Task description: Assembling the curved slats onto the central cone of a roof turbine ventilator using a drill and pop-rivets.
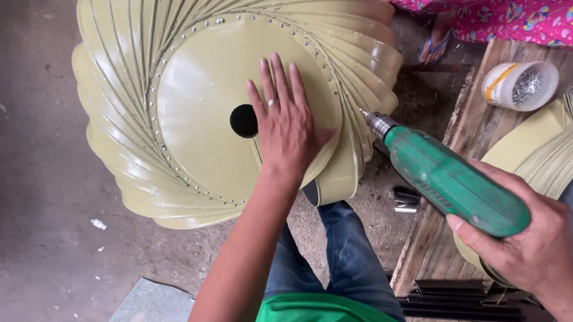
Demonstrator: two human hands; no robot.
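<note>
Meanwhile, left hand [286,129] lies flat, fingers spread, on the olive finned vent [190,100]; right hand [537,245] grips a green drill [450,179].

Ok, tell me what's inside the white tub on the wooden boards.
The white tub holds a heap of small silvery metal fasteners, screws or rivets; too small to tell. Its bottom is covered by them.

The vaned ventilator dome [229,98] filled the upper left and centre of the frame, resting on the floor [21,164]. The left hand [287,124] lay flat on its central disc, just right of the hole [243,120]. To the right, the right hand [537,245] held the drill [453,180], its bit touching the dome's right edge. A tub of screws [520,85] sat on wooden planks [476,123] at upper right, beside another person's leg [509,1] above. A metal sheet [147,319] lay at the lower left.
</note>
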